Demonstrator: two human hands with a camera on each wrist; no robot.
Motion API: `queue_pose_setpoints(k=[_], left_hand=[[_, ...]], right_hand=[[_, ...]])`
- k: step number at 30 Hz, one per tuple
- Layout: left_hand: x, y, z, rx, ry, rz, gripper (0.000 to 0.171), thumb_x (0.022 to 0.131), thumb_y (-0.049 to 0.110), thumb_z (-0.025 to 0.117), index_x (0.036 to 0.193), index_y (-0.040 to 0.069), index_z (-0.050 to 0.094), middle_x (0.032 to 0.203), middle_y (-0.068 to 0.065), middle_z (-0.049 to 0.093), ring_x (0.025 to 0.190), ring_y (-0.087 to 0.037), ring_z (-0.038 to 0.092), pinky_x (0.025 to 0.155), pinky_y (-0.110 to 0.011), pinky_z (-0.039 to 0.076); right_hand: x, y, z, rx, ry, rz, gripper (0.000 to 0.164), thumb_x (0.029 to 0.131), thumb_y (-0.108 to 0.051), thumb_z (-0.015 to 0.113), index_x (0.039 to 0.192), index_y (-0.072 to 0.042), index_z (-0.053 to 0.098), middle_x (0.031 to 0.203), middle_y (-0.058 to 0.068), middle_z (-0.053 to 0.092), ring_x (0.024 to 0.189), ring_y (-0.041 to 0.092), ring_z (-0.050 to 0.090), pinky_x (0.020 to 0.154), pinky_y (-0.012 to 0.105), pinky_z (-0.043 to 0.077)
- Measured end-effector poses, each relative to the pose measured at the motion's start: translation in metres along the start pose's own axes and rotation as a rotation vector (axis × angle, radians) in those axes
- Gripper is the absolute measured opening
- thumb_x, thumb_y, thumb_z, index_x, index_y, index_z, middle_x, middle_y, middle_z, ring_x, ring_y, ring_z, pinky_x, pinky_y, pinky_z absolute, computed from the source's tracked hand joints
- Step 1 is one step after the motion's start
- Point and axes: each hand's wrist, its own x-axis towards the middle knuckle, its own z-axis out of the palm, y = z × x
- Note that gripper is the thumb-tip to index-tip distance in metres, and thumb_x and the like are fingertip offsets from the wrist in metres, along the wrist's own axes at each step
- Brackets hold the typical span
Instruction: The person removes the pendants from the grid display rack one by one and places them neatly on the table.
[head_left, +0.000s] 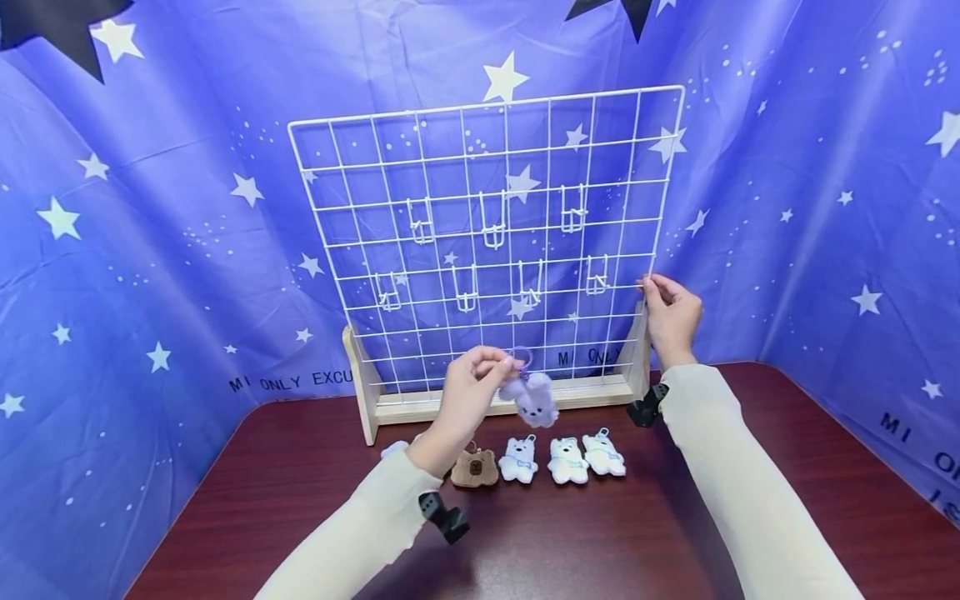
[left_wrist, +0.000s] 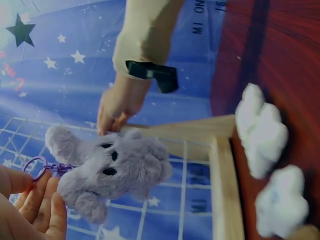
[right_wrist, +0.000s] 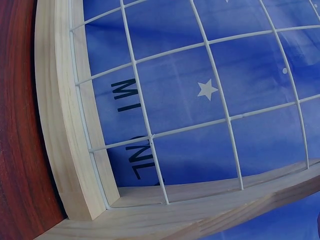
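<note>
Between thumb and fingers, my left hand [head_left: 474,387] pinches the purple ring [left_wrist: 36,169] of a lilac plush bunny keychain [head_left: 537,402]. The plush dangles in front of the lower part of a white wire grid rack [head_left: 462,111], and its dark eyes and nose face the left wrist camera [left_wrist: 112,165]. My right hand [head_left: 673,315] grips the rack's right edge, above the wooden side support [head_left: 637,354]. Several white wire hooks [head_left: 493,233] hang on the grid in two rows, with nothing on them.
On the dark red table [head_left: 592,542], before the wooden base, lie white bear plush keychains [head_left: 517,460] and a brown plush keychain [head_left: 474,468]. Another white plush [head_left: 394,448] is partly hidden by my left wrist. A blue starry cloth [head_left: 180,250] surrounds the table.
</note>
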Motion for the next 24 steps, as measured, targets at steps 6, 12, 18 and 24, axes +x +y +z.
queue_pose_setpoints(k=[6,12,18,24], left_hand=[[-0.017,-0.013,-0.030,0.042,0.038,0.001,0.011,0.090,0.002,0.060,0.093,-0.008,0.060,0.093,-0.021,0.070,0.077,-0.007,0.066,0.072,-0.021,0.052],[-0.037,-0.023,-0.064,0.089,0.084,-0.030,0.011,0.089,0.000,0.060,0.094,-0.010,0.059,0.088,-0.020,0.070,0.071,-0.004,0.062,0.066,-0.019,0.051],[-0.053,-0.033,-0.101,0.127,0.138,-0.054,0.010,0.089,-0.004,0.059,0.093,-0.012,0.058,0.083,-0.015,0.071,0.070,-0.003,0.064,0.066,-0.019,0.051],[-0.064,-0.035,-0.131,0.112,0.177,-0.050,0.012,0.089,-0.005,0.057,0.094,-0.015,0.054,0.080,0.000,0.072,0.073,-0.003,0.066,0.066,-0.019,0.052]], right_hand=[[-0.003,-0.006,0.000,-0.015,-0.008,0.005,0.023,0.089,-0.005,0.063,0.106,0.010,0.066,0.102,0.024,0.066,0.068,-0.008,0.061,0.071,0.009,0.048],[-0.004,-0.006,-0.002,-0.026,-0.010,0.000,0.024,0.089,-0.006,0.063,0.106,0.010,0.066,0.101,0.022,0.067,0.069,-0.008,0.061,0.071,0.009,0.048],[-0.003,-0.004,-0.002,-0.015,-0.011,-0.027,0.023,0.089,-0.005,0.063,0.104,0.011,0.066,0.093,0.015,0.071,0.067,-0.006,0.062,0.068,0.008,0.047],[-0.003,-0.004,-0.002,-0.033,-0.015,-0.029,0.023,0.089,-0.006,0.063,0.105,0.010,0.066,0.099,0.025,0.067,0.068,-0.007,0.061,0.069,0.008,0.047]])
